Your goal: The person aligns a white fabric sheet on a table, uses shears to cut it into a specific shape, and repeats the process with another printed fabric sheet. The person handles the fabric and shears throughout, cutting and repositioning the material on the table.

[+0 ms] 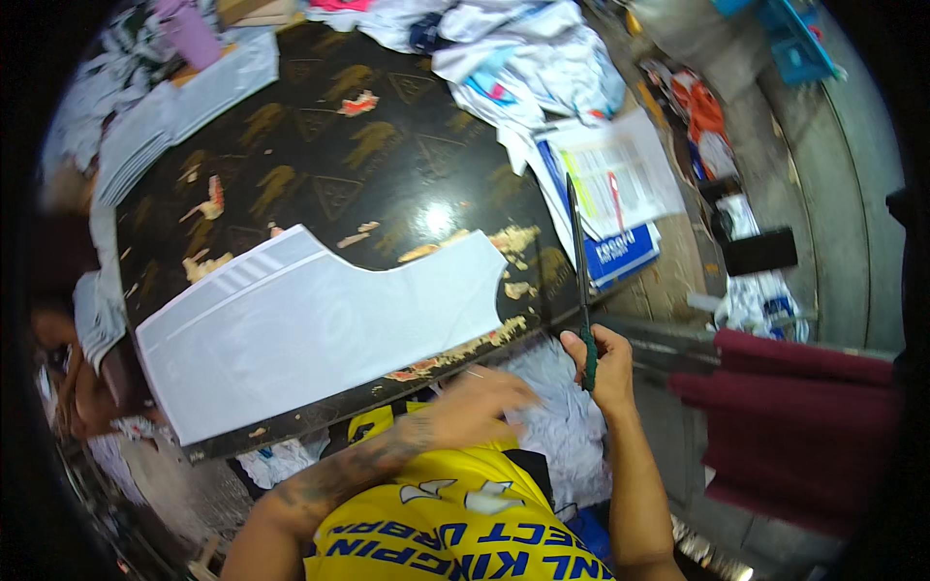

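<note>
My right hand (pixel 608 373) is closed round the dark green wrapped handle of a pair of scissors (pixel 582 261). Their long dark blades point away from me, past the table's right edge. In front of my body, just off the table's near edge, my left hand (pixel 484 402) is blurred by motion. Its fingers look stretched out, and I see nothing held in them. A cut piece of pale grey-white fabric (pixel 320 334) lies flat along the near side of the table, with white stripes at its far left corner and curved cut-outs on its far and right edges.
The dark patterned tabletop (pixel 378 165) has worn, chipped patches. Folded pale fabric (pixel 194 107) lines its left edge, near a purple cup (pixel 189 34). Heaped white cloth (pixel 542 68) lies at the back right, beside papers (pixel 620 174) and a blue book (pixel 620 257). Maroon cloth (pixel 785 431) hangs at right.
</note>
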Demonstrator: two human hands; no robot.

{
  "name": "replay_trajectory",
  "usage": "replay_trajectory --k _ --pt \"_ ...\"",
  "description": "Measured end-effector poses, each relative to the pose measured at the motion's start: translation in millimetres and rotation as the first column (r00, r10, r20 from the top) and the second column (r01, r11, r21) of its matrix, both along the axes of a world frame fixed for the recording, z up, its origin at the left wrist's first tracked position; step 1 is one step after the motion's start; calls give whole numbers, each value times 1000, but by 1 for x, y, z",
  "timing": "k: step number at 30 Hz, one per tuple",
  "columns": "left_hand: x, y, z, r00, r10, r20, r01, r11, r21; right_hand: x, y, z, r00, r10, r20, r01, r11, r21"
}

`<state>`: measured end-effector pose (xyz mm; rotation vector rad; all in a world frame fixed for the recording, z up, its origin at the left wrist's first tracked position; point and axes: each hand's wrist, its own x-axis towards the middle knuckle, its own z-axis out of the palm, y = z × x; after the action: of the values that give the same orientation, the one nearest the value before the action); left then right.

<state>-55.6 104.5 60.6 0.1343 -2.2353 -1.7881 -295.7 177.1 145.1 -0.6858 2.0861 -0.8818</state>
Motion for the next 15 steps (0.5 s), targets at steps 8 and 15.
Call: replay_trajectory --k 8,15 --pt "386 -113 -77 -649 677 348 -280 212 -936 34 -40 -35 949 246 195 -264 962 72" --pt "368 -193 -47 -505 856 109 -223 -7 -975 61 -50 -43 916 313 251 -350 929 118"
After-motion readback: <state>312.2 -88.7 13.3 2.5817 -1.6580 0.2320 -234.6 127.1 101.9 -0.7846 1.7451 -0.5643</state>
